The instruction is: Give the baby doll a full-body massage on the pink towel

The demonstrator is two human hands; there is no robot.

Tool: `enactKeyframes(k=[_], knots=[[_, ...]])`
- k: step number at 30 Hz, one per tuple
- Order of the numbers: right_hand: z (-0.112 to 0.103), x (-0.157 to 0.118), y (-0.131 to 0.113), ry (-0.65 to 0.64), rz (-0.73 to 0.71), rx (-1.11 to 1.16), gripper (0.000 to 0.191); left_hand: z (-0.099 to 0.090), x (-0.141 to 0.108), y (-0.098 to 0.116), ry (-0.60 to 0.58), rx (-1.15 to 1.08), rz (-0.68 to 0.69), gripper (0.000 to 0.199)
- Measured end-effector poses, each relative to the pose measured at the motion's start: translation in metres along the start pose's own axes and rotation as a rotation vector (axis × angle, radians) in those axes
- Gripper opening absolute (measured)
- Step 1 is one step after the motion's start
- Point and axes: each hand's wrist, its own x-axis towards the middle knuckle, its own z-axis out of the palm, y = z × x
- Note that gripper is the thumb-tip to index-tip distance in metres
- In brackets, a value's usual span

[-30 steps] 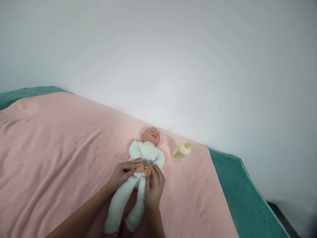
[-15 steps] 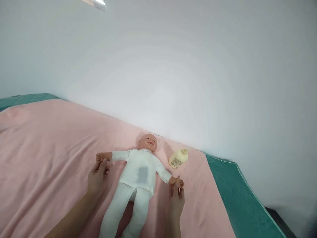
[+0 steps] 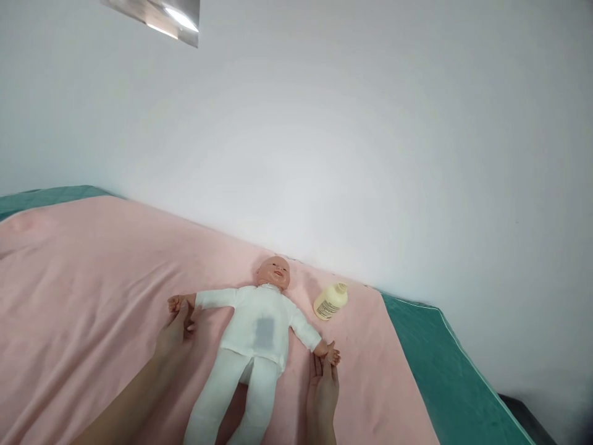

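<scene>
A baby doll (image 3: 241, 315) in white cloth lies face up with both arms spread, a grey patch on its front. My left hand (image 3: 172, 334) is closed around the doll's hand on the left side, near the wrist. On the other side, my right hand (image 3: 325, 383) grips the doll's other hand from below with thumb and fingers. A pale yellow bottle (image 3: 330, 301) with printed text stands just beyond the doll's right-hand arm, touched by neither hand. The lower ends of the doll's legs run out of view.
A pink blanket (image 3: 115, 259) with some creases lies under the doll. Green padding (image 3: 430, 352) shows along the right and at the far left. A white wall (image 3: 296, 136) rises behind the blanket. A dark edge (image 3: 523, 414) sits at the lower right.
The doll's left-side arm has shifted outward to the left with my left hand. My right hand has moved slightly lower along with the doll's other hand. The view has tilted up a little.
</scene>
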Motion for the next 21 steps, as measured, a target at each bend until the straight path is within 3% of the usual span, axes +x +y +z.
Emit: enactKeyframes(k=[5, 9, 11, 13, 15, 18, 21], knots=[[0.007, -0.011, 0.001, 0.026, -0.170, -0.297, 0.065, -0.003, -0.010, -0.002, -0.099, -0.065, -0.022, 0.039], [0.023, -0.033, -0.004, -0.007, -0.323, -0.434, 0.058, 0.001, -0.021, 0.004, -0.037, 0.172, 0.107, 0.044], [0.032, -0.045, -0.008, -0.034, -0.382, -0.494, 0.052, 0.006, -0.029, 0.007, -0.066, 0.315, 0.208, 0.046], [0.040, -0.055, -0.011, -0.062, -0.395, -0.543, 0.047, 0.013, -0.038, 0.006, -0.203, 0.445, 0.257, 0.050], [0.045, -0.058, -0.011, -0.153, -0.441, -0.602, 0.043, 0.019, -0.047, 0.003, -0.421, 0.571, 0.288, 0.048], [0.048, -0.055, -0.004, -0.335, -0.639, -0.717, 0.036, 0.029, -0.054, -0.005, -0.699, 0.744, 0.414, 0.036], [0.047, -0.050, 0.006, -0.437, -0.776, -0.787, 0.032, 0.034, -0.055, -0.013, -0.826, 0.846, 0.516, 0.027]])
